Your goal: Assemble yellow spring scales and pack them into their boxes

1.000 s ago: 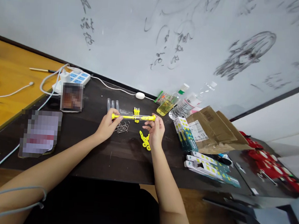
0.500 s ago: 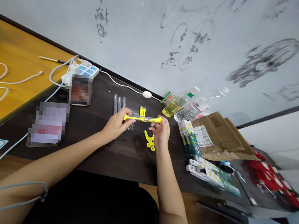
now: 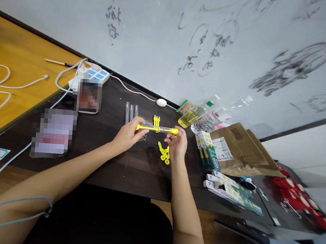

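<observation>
A tubular spring scale (image 3: 162,129), with a clear barrel and yellow ends and inner parts, is held level above the desk. My left hand (image 3: 129,133) pinches its left end between thumb and fingers. The fingers of my right hand (image 3: 178,143) close round its yellow right end. Behind my left hand lie several clear tubes (image 3: 131,112), partly covered by it. Yellow rods with metal tips (image 3: 156,121) are just beyond the scale. Small yellow caps and ring parts (image 3: 163,153) lie beside my right hand. Thin metal wire pieces (image 3: 143,137) show under the scale.
To the right are printed boxes (image 3: 208,151), flattened boxes (image 3: 230,190), a cardboard carton (image 3: 239,149) and bottles (image 3: 194,116). A power strip (image 3: 97,76), cables and two blurred items stand left. A whiteboard (image 3: 157,43) rises behind the dark desk (image 3: 137,172).
The yellow inner piece at the scale's right end looks straighter within the barrel. Both hands keep their hold; the whole view has shifted slightly.
</observation>
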The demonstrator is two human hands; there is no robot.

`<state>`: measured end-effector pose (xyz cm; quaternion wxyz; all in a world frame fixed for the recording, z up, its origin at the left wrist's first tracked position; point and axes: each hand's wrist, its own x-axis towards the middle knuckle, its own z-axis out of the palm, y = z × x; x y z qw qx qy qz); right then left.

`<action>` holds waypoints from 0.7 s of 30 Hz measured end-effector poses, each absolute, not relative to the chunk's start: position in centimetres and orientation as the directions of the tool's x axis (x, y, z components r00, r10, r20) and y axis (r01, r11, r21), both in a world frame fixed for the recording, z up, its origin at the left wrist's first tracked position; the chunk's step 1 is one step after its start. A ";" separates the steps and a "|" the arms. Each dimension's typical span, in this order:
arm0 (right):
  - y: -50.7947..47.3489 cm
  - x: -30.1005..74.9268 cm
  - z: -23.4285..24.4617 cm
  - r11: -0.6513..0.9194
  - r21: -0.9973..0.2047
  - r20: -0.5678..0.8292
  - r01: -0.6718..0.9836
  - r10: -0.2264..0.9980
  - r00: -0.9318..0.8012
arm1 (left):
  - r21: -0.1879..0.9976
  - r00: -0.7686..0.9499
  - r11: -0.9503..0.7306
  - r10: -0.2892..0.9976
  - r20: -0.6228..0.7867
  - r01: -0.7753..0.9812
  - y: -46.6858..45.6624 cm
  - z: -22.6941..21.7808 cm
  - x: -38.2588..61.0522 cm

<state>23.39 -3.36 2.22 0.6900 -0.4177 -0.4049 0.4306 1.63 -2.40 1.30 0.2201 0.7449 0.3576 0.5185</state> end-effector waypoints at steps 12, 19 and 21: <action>-3.3 23.4 2.1 0.285 -0.926 0.207 -0.248 0.932 0.298 | 0.733 0.200 -0.620 0.784 0.588 0.280 -2.5 1.5 1.6; -3.4 22.9 2.1 0.303 -0.923 0.236 -0.236 0.932 0.276 | 0.746 0.200 -0.613 0.790 0.579 0.261 -2.6 1.6 1.7; -3.4 22.9 2.1 0.306 -0.920 0.238 -0.246 0.933 0.272 | 0.745 0.203 -0.614 0.789 0.580 0.259 -2.5 1.6 1.7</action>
